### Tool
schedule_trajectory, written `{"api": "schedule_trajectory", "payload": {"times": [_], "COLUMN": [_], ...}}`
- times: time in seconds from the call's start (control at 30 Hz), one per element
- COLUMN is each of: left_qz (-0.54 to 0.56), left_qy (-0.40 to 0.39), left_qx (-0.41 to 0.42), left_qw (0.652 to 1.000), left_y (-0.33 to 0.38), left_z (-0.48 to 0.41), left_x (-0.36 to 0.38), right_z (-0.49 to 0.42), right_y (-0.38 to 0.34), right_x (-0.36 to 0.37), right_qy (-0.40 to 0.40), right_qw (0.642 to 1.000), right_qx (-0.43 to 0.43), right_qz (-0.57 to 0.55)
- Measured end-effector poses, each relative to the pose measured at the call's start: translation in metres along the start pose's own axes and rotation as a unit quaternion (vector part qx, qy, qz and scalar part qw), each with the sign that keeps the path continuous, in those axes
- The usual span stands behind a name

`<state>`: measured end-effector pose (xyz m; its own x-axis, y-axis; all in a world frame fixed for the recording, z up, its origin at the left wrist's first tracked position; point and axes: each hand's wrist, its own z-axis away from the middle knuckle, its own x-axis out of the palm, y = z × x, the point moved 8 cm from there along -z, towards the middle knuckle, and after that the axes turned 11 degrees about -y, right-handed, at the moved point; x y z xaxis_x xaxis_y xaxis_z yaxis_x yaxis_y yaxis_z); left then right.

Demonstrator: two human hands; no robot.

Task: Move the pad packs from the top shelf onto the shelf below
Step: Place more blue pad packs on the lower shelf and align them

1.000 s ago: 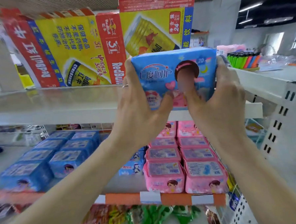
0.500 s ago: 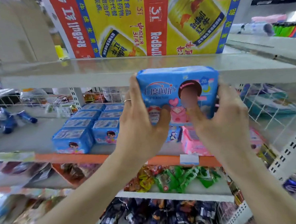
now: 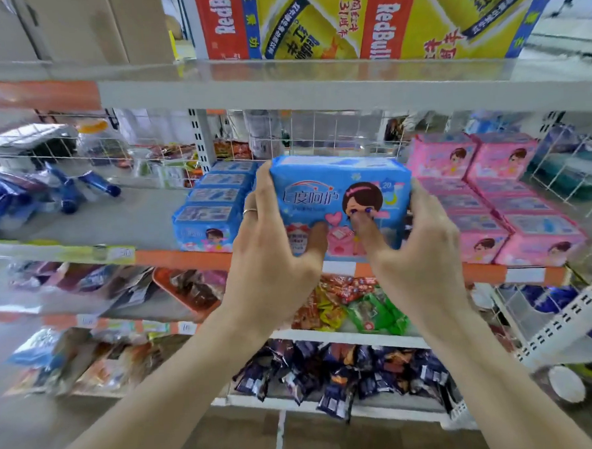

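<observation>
Both hands clamped one blue pack point(image 3: 341, 201) by its ends: left hand point(image 3: 272, 263) and right hand point(image 3: 423, 252), thumbs pressed on the front, fingers curled round the sides. Print read Chinese lettering, a cartoon face, "20". The pack was below the top shelf point(image 3: 280, 87), in front of the lower shelf point(image 3: 143, 222), between the blue row point(image 3: 215, 208) and pink stacks point(image 3: 492, 207). "RedBull" cartons point(image 3: 311, 17) sat up top.

Gray metal store rack point(image 3: 201, 136): top shelf point(image 3: 314, 86) carries Red Bull cartons point(image 3: 315, 20) & brown boxes point(image 3: 71, 26) at left; shelf below point(image 3: 143, 220) holds a row of blue pad packs point(image 3: 211, 210) mid, pink pad packs point(image 3: 492, 210) in 2 rows at right, blue bottles point(image 3: 63, 193) lying at left; lower shelves point(image 3: 345, 337) hold snack bags point(image 3: 364, 310).
</observation>
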<state>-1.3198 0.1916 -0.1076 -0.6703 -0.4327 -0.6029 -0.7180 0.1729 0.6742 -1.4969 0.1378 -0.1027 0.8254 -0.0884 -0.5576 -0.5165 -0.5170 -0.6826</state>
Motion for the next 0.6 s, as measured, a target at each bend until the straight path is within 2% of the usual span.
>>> {"api": "schedule_trajectory", "payload": {"times": [0.27, 0.6], "left_qz": [-0.002, 0.012], "left_qy": [-0.011, -0.006], "left_qx": [-0.016, -0.062], "left_qw": [1.000, 0.998], "left_y": [-0.035, -0.059], "left_z": [0.029, 0.033], "left_x": [-0.014, 0.005], "right_z": [0.021, 0.014], "right_y": [-0.011, 0.010], "right_x": [0.039, 0.057], "right_qy": [-0.039, -0.078], "right_qw": [0.999, 0.996], "right_qx": [0.008, 0.007], "right_qz": [0.015, 0.047]}}
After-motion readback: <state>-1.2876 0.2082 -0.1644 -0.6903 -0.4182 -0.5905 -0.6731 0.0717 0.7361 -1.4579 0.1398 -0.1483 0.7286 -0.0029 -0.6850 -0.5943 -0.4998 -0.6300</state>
